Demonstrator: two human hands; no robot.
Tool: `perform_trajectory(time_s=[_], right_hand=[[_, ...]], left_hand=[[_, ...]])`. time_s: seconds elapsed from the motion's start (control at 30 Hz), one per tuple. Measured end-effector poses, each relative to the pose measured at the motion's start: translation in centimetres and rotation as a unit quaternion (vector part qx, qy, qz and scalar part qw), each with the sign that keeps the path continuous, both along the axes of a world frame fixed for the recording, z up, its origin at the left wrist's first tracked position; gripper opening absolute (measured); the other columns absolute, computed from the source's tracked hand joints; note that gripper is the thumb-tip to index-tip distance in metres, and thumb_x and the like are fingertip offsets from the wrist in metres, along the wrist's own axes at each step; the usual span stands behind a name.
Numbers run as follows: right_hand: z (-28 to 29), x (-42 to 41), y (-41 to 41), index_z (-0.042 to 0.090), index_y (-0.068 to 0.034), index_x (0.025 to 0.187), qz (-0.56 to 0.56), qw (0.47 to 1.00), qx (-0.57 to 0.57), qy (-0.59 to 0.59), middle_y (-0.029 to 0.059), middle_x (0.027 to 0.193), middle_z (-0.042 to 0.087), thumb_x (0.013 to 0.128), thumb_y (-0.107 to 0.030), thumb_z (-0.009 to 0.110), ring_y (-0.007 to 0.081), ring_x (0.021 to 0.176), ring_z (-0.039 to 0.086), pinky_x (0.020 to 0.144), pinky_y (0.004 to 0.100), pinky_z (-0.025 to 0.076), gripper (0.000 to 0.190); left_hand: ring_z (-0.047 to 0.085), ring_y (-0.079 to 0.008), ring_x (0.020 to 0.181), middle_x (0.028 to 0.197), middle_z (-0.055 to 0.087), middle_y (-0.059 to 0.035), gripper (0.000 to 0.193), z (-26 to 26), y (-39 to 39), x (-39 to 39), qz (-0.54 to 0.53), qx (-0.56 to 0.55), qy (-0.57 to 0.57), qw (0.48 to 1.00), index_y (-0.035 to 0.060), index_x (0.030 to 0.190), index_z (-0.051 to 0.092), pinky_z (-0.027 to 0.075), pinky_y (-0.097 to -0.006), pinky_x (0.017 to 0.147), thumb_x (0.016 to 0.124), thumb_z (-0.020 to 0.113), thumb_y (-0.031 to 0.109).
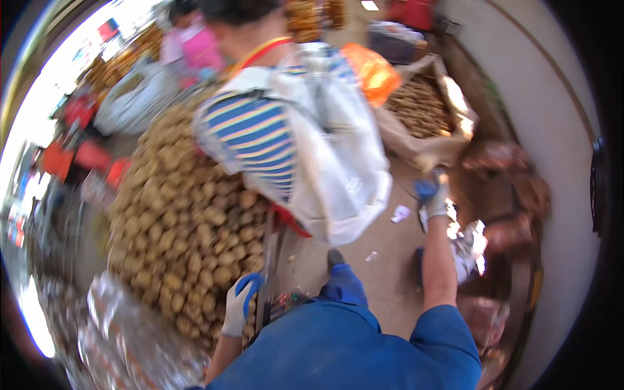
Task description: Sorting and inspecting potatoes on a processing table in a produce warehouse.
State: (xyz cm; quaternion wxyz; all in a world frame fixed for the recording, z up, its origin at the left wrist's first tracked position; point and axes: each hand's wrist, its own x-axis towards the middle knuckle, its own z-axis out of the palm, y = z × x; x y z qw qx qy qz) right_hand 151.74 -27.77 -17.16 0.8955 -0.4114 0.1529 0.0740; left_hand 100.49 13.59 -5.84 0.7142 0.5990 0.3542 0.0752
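My left hand (238,306), in a white glove with a blue palm, is beside the near edge of a large heap of potatoes (195,243). Its fingers look curved and apart, with nothing seen between them. Out to the right, my right hand (433,197) wears the same kind of glove, blurred by motion. It is just below the rim of an open sack (414,146) holding more potatoes (419,107). Whether that hand grips anything cannot be made out.
Close ahead, a person with a white backpack (336,161) leans over the heap, beside an orange plastic bag (371,73). Another person in pink (202,46) is farther back. Clear plastic bags (141,336) lie lower left; reddish-brown filled bags (512,195) line the right wall.
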Motion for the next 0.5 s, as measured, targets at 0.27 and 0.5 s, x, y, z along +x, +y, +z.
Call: perform_trajectory(time_s=[0.27, 0.5], right_hand=[[-20.2, -6.4, -4.2, 0.054, -0.025, 0.088, 0.075, 0.967, -0.083, 0.228, -0.0049, 0.068, 0.047, 0.110, -0.041, 0.068, 0.0187, 0.060, 0.053, 0.058, 0.0339, 0.050, 0.031], [-20.0, -23.0, 2.3, 0.075, -0.018, 0.124, 0.325, 0.860, -0.268, 0.287, 0.0014, 0.111, 0.078, 0.108, -0.026, 0.064, 0.0227, 0.090, 0.075, 0.074, 0.0373, 0.058, 0.021]], left_hand=[[0.069, -0.0161, 0.121, 0.133, 0.075, -0.0095, 0.037, 1.6, -2.6, -0.9, 0.145, -0.034, -0.040, 0.988, -0.0051, 0.143, 0.069, 0.055, -0.0299, 0.105, 0.113, 0.066, 0.017], [0.070, -0.0144, 0.117, 0.132, 0.075, -0.0088, 0.042, 0.1, -3.1, -11.8, 0.218, 0.271, 0.119, 0.930, -0.0014, 0.149, 0.066, 0.057, -0.0305, 0.100, 0.109, 0.068, 0.011]])
